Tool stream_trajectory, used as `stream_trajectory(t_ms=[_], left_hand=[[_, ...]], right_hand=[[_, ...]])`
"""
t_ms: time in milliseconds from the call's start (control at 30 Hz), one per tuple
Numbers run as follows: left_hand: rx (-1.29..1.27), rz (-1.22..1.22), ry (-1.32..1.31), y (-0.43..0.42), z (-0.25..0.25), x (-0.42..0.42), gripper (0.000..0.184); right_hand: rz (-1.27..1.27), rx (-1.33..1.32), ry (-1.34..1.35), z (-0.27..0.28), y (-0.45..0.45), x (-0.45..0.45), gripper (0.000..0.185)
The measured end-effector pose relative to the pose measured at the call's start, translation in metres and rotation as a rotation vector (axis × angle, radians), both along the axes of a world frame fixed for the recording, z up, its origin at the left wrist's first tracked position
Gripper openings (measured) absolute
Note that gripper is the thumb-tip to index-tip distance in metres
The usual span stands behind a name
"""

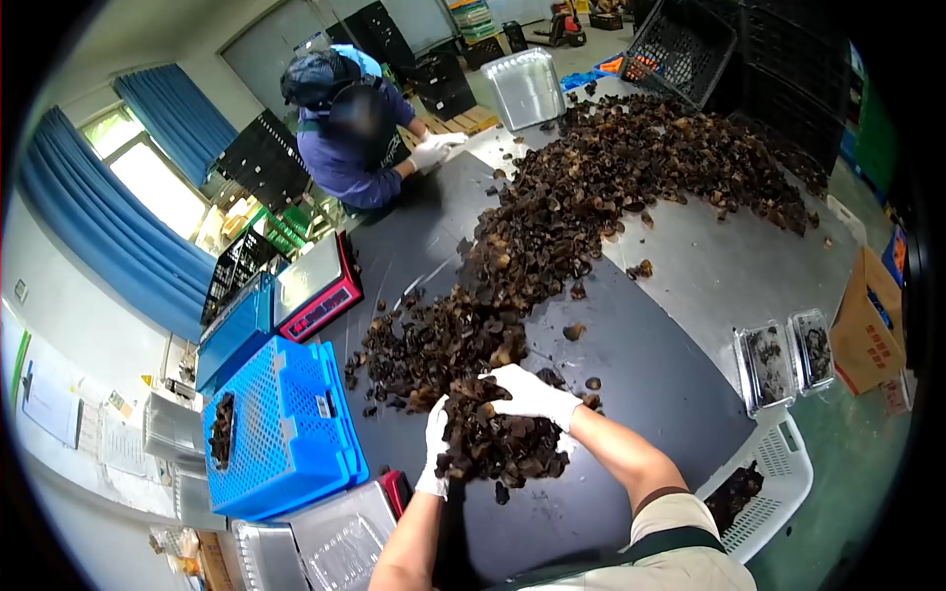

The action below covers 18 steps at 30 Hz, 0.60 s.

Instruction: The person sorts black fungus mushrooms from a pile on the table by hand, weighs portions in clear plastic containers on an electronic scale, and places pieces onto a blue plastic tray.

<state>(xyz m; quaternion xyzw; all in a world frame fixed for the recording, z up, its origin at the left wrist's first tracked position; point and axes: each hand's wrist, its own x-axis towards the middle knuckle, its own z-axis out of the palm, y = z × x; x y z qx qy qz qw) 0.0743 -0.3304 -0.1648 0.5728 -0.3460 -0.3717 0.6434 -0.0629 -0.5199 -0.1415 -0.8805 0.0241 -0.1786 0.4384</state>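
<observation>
Gently | dark fungus pieces (505, 445) are cupped between left grip (435, 455) and right grip (534, 394) | light, even pressure is advised | heap (552, 231) is spread beyond

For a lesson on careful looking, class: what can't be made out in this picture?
Head view, left hand and right hand: palms, turned away toward the dark pieces.
Head view, white basket: left part, hidden by the tabletop and sleeve.
Head view, red scale: readout, too small to read.
Head view, clipboard sheet: writing, too small to read.
</observation>
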Motion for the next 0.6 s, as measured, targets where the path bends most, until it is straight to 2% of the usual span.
stream_trajectory(t_ms=[33,67,100,167,233,267,300,367,400,500,600], left_hand=[[-0.032,0.155,0.651,0.006,-0.005,-0.002,0.033],[0.043,0.223,0.270,0.018,-0.008,0.003,0.036],[0.122,0.275,-0.110,0.030,-0.009,0.009,0.040],[0.197,0.341,-0.466,0.044,-0.036,0.022,0.042],[0.267,0.410,-0.754,0.053,0.008,0.000,0.044],[0.337,0.429,-0.757,0.057,0.026,-0.011,0.045],[0.368,0.403,-0.800,0.064,0.033,-0.020,0.050],[0.613,0.387,-0.848,0.070,0.044,-0.051,0.054],[0.740,0.346,-0.823,0.072,0.050,-0.069,0.058],[0.764,0.123,-0.824,0.089,0.037,-0.113,0.060],[0.820,-0.090,-1.048,0.111,0.049,-0.159,0.054]], right_hand=[[0.020,0.012,-0.110,0.001,0.002,-0.002,0.061],[0.119,0.060,0.003,0.000,0.001,0.001,0.062],[-0.001,-0.060,0.005,0.016,0.006,-0.013,0.059],[-0.189,-0.335,-0.015,0.032,0.012,-0.032,0.052],[-0.227,-0.291,-0.004,0.051,0.005,-0.053,0.047],[-0.330,-0.283,-0.146,0.051,0.004,-0.061,0.038],[-0.361,-0.254,0.030,0.067,0.006,-0.077,0.040],[-0.545,-0.410,-0.016,0.038,0.019,-0.102,0.047],[-0.543,-0.383,0.076,0.032,0.033,-0.112,0.052],[-0.445,-0.388,0.248,0.021,0.082,-0.142,0.065],[-0.261,-0.360,0.098,0.014,0.133,-0.171,0.060]])
